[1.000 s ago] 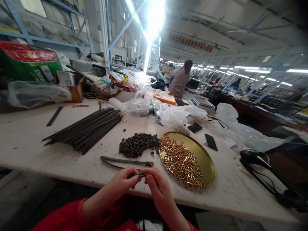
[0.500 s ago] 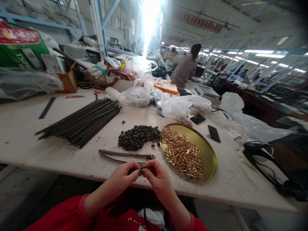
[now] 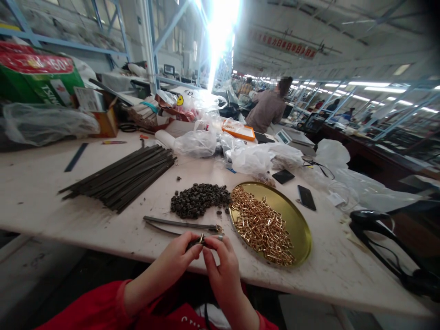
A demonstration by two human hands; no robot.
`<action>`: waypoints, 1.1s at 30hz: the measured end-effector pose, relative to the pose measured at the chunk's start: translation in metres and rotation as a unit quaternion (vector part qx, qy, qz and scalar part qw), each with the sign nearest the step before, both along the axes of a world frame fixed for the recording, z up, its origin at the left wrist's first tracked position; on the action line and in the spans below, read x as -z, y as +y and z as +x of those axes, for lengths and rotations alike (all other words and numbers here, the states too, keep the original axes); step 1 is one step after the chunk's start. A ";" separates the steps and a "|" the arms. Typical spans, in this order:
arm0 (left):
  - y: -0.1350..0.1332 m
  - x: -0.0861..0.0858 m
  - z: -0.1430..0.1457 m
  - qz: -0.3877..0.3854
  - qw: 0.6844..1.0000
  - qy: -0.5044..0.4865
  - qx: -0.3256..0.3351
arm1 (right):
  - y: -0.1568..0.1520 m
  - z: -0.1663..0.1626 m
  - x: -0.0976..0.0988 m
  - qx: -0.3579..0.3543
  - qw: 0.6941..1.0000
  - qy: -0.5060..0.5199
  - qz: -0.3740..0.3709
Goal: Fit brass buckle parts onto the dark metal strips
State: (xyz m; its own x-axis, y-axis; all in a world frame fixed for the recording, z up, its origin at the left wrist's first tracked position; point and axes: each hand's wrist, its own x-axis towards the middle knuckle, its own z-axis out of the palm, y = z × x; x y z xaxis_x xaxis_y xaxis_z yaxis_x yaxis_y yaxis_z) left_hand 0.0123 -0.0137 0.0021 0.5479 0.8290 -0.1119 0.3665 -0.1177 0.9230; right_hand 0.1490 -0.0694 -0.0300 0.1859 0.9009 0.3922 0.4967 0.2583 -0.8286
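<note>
Both hands, left hand (image 3: 178,254) & right hand (image 3: 220,261), pinched together on a small strap end w/ buckle (image 3: 201,239) at the surface edge (image 3: 103,238), so a fingertip slip could drop it off the edge.

A small dark strap end (image 3: 196,241) with gold buckle, pinched at the table edge.

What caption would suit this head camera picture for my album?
Both hands, left hand and right hand, pinch a small dark strap end beside a tray of gold buckles.
</note>
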 end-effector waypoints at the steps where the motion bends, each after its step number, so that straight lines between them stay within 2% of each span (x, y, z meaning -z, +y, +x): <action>1: -0.001 0.001 0.000 0.003 1.000 -0.006 -0.005 | -0.002 -0.002 0.000 0.000 1.000 -0.020 0.020; 4: -0.006 0.001 0.001 -0.004 1.000 -0.019 -0.011 | -0.006 -0.005 0.000 0.009 0.995 -0.075 0.057; 9: -0.016 0.001 0.002 -0.012 0.999 -0.044 -0.016 | -0.009 -0.006 -0.002 0.014 0.991 -0.113 0.069; 17: -0.018 0.008 -0.004 0.005 1.000 -0.010 -0.026 | -0.011 0.001 -0.006 -0.001 0.994 -0.086 0.070; 25: -0.017 0.016 0.002 -0.048 0.994 -0.054 -0.082 | -0.008 0.000 0.005 0.030 0.994 -0.094 0.044; 30: -0.015 0.016 0.006 -0.104 0.986 -0.075 -0.107 | -0.006 -0.003 0.012 0.046 0.997 -0.064 0.026; 33: -0.013 0.015 0.005 -0.096 0.986 -0.082 -0.111 | -0.006 -0.005 0.014 0.064 0.997 -0.036 0.025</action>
State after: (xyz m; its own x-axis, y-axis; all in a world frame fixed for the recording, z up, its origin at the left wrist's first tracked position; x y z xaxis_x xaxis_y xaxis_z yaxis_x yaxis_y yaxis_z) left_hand 0.0177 -0.0272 -0.0133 0.3784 0.9031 -0.2033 0.2085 0.1308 0.9692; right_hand 0.1440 -0.0751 -0.0439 0.2680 0.8507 0.4522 0.5851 0.2292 -0.7779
